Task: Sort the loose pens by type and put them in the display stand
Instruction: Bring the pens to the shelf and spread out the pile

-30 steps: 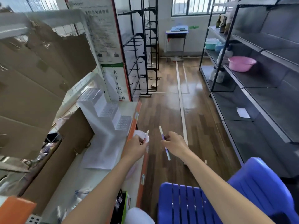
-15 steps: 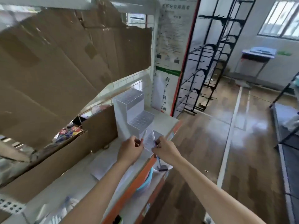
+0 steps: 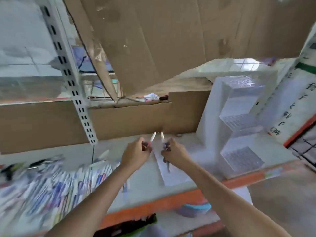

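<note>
My left hand (image 3: 136,153) grips a white pen with a reddish grip (image 3: 152,138), its tip pointing up. My right hand (image 3: 173,153) grips a white pen with a purple grip (image 3: 163,136); its lower end sticks out below the fist. Both hands hover close together over the white shelf (image 3: 273,152). The clear stepped display stand (image 3: 239,124), three tiers of small holes, stands to the right of my hands; I see no pens in it. A blurred heap of loose pens (image 3: 56,183) covers the shelf at the left.
Brown cardboard (image 3: 153,40) hangs overhead and lines the shelf's back. A white slotted upright (image 3: 75,93) rises at the left. A sheet of white paper (image 3: 172,170) lies under my right hand. The shelf's orange front edge (image 3: 153,204) runs below, with a teal bowl (image 3: 195,209) under it.
The view has swung left from the aisle to the shelf, bringing the heap of pens into sight. Both hands keep their pens and now hover left of the stand.
</note>
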The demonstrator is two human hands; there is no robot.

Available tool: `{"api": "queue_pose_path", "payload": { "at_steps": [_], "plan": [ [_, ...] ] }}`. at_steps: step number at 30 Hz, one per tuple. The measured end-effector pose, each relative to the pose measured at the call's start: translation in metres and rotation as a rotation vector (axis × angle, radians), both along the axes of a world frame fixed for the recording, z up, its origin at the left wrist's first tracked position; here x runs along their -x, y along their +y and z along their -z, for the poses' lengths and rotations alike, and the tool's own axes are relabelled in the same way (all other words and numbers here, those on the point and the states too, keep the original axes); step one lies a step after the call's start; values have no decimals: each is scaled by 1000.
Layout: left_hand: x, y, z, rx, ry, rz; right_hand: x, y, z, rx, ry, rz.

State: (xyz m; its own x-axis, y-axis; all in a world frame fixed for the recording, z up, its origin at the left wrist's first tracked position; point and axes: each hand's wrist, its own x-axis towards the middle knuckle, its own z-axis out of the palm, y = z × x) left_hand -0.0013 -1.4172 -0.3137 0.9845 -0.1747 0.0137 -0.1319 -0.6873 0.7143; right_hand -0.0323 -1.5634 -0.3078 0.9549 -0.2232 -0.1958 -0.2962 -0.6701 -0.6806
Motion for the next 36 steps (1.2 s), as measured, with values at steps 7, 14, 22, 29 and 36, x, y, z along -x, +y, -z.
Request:
{"api": "queue_pose_path", "payload": {
  "at_steps": [7,14,22,29,36],
  "plan": [
    [11,50,33,-7,-30,-266,-17,37,50,-35,-19,-294],
    [28,92,60,-202,-32,-375,-5,66,86,-41,-4,-380],
    [30,132,85,-418,-63,-355,-12,108,100,156,-41,-451],
    [41,159,103,-366,-209,-310,-7,114,107,206,-239,-355],
    [70,225,100,-555,-293,-228,11,172,93,771,-282,-665]
  ]
}}
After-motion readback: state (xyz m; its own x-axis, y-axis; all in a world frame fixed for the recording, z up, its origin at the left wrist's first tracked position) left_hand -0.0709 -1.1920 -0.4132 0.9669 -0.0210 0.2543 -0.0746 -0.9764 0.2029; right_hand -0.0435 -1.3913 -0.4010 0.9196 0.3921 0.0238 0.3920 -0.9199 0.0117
